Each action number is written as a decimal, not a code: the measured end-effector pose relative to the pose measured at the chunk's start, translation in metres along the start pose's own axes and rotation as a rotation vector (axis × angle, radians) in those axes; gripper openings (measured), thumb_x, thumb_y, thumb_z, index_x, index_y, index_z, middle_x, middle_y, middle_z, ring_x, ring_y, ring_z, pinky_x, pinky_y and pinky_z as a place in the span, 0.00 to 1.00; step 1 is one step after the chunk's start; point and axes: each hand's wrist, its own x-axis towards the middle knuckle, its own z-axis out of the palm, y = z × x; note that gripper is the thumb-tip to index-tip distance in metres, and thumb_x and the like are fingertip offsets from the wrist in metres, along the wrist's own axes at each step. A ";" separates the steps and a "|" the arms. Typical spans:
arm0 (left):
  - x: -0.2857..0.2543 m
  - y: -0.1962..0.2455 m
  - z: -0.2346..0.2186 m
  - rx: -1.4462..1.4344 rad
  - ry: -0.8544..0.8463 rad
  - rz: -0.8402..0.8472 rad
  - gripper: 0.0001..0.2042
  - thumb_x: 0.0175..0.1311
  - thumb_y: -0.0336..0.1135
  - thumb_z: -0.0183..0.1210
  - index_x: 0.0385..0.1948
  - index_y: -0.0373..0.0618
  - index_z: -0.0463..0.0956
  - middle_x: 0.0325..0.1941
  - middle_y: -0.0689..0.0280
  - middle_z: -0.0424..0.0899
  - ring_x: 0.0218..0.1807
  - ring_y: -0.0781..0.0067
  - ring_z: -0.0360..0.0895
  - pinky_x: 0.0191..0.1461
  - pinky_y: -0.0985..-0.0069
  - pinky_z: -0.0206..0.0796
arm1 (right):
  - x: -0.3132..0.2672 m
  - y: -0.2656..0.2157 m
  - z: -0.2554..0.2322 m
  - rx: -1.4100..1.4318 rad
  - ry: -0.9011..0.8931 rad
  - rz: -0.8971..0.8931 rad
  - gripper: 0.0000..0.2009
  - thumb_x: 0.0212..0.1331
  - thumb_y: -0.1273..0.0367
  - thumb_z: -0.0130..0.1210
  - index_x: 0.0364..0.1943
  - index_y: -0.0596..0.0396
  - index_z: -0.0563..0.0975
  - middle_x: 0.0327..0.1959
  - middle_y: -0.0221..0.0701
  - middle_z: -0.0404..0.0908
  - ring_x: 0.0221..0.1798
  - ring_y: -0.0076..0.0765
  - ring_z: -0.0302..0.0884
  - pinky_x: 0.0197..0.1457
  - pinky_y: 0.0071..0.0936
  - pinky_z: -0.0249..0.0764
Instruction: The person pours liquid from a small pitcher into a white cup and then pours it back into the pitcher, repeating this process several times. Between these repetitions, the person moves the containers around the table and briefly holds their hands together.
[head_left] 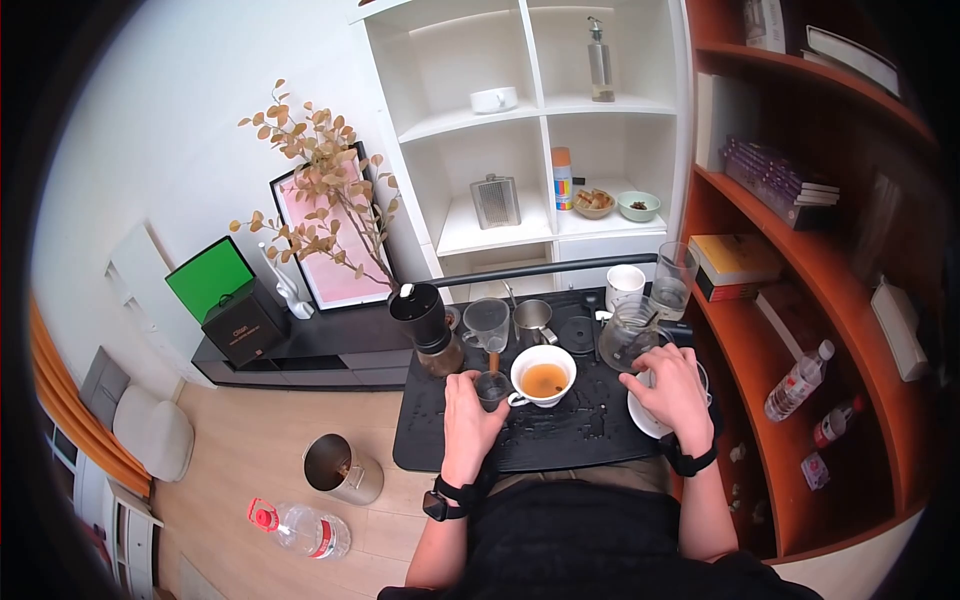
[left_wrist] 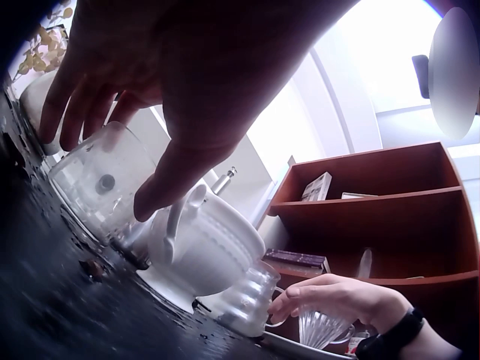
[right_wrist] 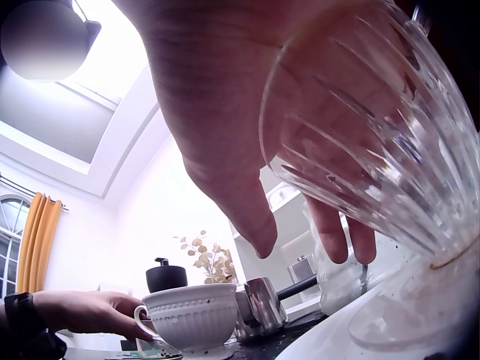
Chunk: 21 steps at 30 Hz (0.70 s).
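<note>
My left hand (head_left: pixel 472 425) holds a small clear glass cup (left_wrist: pixel 101 176), with the thumb at one side and the fingers round the other. Close to its right stands a white teacup (right_wrist: pixel 195 319) of amber liquid. My right hand (head_left: pixel 675 395) reaches over a white saucer (head_left: pixel 645 418), beside the glass carafe (head_left: pixel 625 345). Its thumb and fingers are apart with a gap between them. A ribbed clear glass dripper (right_wrist: pixel 367 142) stands on the saucer, right by this hand, and partly covers it in the right wrist view.
On the wet black table (head_left: pixel 560 445) stand a coffee grinder (head_left: pixel 425 325), a clear plastic cup (head_left: pixel 486 320), a steel pitcher (head_left: pixel 533 320), a white cup (head_left: pixel 626 282) and a tall glass (head_left: pixel 674 285). A bookcase (head_left: pixel 760 400) borders the right; a metal bin (head_left: pixel 355 478) stands on the floor.
</note>
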 end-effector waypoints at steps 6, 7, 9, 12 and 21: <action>0.000 -0.003 0.003 0.022 0.005 0.041 0.32 0.60 0.31 0.83 0.65 0.35 0.79 0.59 0.50 0.81 0.62 0.46 0.84 0.67 0.56 0.79 | 0.000 0.002 0.002 -0.011 0.003 -0.007 0.18 0.66 0.53 0.76 0.43 0.57 0.95 0.47 0.33 0.96 0.58 0.41 0.86 0.71 0.41 0.70; 0.000 -0.004 0.003 0.023 0.007 0.052 0.32 0.60 0.31 0.84 0.66 0.34 0.79 0.59 0.50 0.81 0.61 0.47 0.85 0.65 0.56 0.80 | 0.000 0.002 0.002 -0.012 0.004 -0.007 0.19 0.66 0.53 0.76 0.43 0.56 0.95 0.47 0.33 0.96 0.58 0.41 0.85 0.71 0.41 0.70; 0.000 -0.004 0.004 0.019 0.005 0.055 0.33 0.60 0.31 0.84 0.67 0.34 0.79 0.60 0.50 0.81 0.57 0.48 0.86 0.62 0.57 0.81 | 0.000 0.002 0.002 -0.013 0.004 -0.006 0.19 0.66 0.53 0.76 0.43 0.56 0.95 0.47 0.34 0.96 0.58 0.41 0.85 0.71 0.41 0.69; -0.001 -0.007 0.008 -0.003 0.005 0.065 0.33 0.61 0.30 0.84 0.67 0.34 0.79 0.60 0.51 0.81 0.50 0.52 0.86 0.56 0.59 0.83 | 0.001 0.002 0.002 -0.016 0.000 -0.008 0.18 0.66 0.53 0.76 0.42 0.56 0.95 0.47 0.33 0.96 0.58 0.41 0.85 0.71 0.41 0.69; 0.002 0.014 0.003 -0.101 -0.109 -0.006 0.33 0.64 0.28 0.82 0.70 0.30 0.77 0.65 0.44 0.80 0.67 0.34 0.84 0.70 0.50 0.80 | 0.000 -0.001 0.000 -0.006 0.000 -0.002 0.18 0.66 0.54 0.76 0.42 0.57 0.95 0.46 0.34 0.96 0.58 0.41 0.86 0.71 0.41 0.69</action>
